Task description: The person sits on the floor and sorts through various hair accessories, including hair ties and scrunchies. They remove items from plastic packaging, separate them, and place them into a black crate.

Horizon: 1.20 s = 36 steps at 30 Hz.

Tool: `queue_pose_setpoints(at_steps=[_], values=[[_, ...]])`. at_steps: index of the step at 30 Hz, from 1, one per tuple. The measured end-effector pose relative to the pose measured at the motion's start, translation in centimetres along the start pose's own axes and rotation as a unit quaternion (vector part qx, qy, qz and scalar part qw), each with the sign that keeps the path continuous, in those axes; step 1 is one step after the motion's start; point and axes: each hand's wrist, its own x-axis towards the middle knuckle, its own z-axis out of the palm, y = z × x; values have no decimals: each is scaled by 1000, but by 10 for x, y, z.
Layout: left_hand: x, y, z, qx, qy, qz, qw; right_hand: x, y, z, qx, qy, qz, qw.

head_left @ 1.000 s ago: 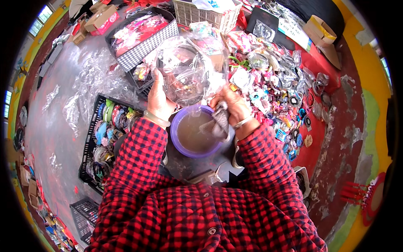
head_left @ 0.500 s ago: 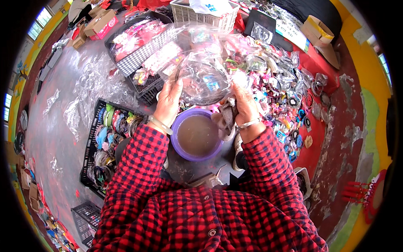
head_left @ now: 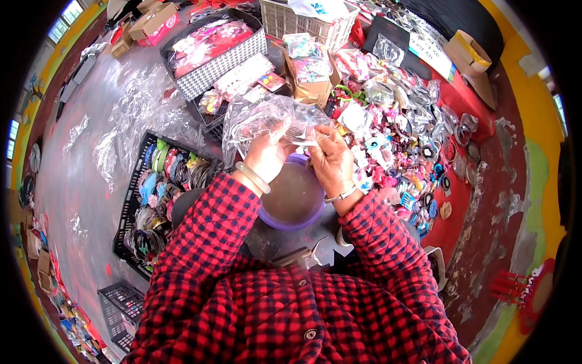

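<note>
The left hand (head_left: 267, 158) of the person was closed on a clear plastic bag (head_left: 251, 124), with its thumb raised against the plastic and part of the fingers hidden by it. The right hand (head_left: 332, 162) was pinching the right end of the same bag between the thumb and the bent fingers, and the two hands were near each other. The bag was in the air, at the far side of a purple basin (head_left: 292, 226); what it contained I could not tell clearly. In the basin was a cloudy, brownish liquid (head_left: 291, 194), and the hands partly covered its far rim from the view. A pale bangle (head_left: 253, 177) was on the left wrist and a thin metal bangle (head_left: 341, 195) on the right one.

To the left of the basin stood a black crate (head_left: 128, 209), which was filled with hair bands (head_left: 159, 200) of many colours. Beyond the bag there was an open cardboard box (head_left: 312, 92) with small packets in it. On the right, a large heap of colourful accessories (head_left: 394, 133) was spread over a red cloth (head_left: 464, 182)
</note>
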Motion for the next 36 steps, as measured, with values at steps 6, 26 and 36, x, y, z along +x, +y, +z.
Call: queue_pose_setpoints(at_steps=[6,26,36], values=[[6,1,-23,-66,59,35,995,-7,-18,5,119,-80,38,989],[-6,18,-12,117,33,64,991,44,43,-63,363,176,376,834],[12,19,-49,175,117,161,964,31,-23,-52,-236,-86,-72,965]])
